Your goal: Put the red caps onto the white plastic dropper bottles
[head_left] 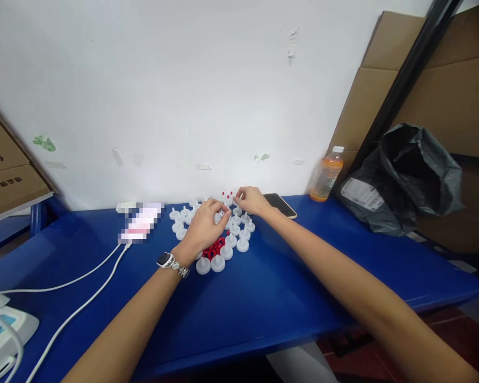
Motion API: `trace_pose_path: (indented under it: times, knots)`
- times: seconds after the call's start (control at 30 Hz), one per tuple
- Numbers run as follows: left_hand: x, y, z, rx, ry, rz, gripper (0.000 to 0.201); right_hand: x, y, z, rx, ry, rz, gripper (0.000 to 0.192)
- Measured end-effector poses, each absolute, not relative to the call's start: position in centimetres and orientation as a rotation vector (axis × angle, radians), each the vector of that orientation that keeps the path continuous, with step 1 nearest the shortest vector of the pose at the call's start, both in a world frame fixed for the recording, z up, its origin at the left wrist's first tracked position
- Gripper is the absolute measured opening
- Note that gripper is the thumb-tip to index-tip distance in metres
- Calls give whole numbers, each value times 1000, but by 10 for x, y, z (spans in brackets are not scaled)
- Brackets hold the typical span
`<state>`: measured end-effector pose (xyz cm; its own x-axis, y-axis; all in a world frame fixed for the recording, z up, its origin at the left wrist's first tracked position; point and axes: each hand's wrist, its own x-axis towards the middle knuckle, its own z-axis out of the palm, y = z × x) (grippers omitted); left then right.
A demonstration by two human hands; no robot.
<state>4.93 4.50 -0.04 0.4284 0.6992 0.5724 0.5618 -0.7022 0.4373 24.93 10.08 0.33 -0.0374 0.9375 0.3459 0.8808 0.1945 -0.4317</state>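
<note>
Left hand (205, 226), right hand (253, 201) among white caps (242, 245)
Fingers curl inward; from here I can't tell whether either grips anything. Red pieces (214, 250) lie amid the caps.

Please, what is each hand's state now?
Left hand: partly closed, by the white caps; any hold cannot be told.
Right hand: partly closed; any hold unclear.

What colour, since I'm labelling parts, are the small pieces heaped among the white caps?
Red; the small pieces show best in the head view.
</note>
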Motion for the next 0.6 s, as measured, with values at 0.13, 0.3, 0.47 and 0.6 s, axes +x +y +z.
trace_pose_path:
  times: [0.13, 0.3, 0.47, 0.6]
  knots:
    - [51, 51, 0, 2515, 1164, 1160, 22, 238, 115, 8, -1782, -2001, -48, 31]
    - [45, 47, -4, 2500, 1217, 1177, 20, 216, 133, 6, -1812, -2193, -230, 26]
    - [34, 39, -4, 2503, 1220, 1174, 19, 213, 115, 17, -1749, -2130, -185, 23]
    - [33, 30, 1, 2473, 1187, 1293, 28, 213, 70, 22, -1438, -1793, 258, 21]
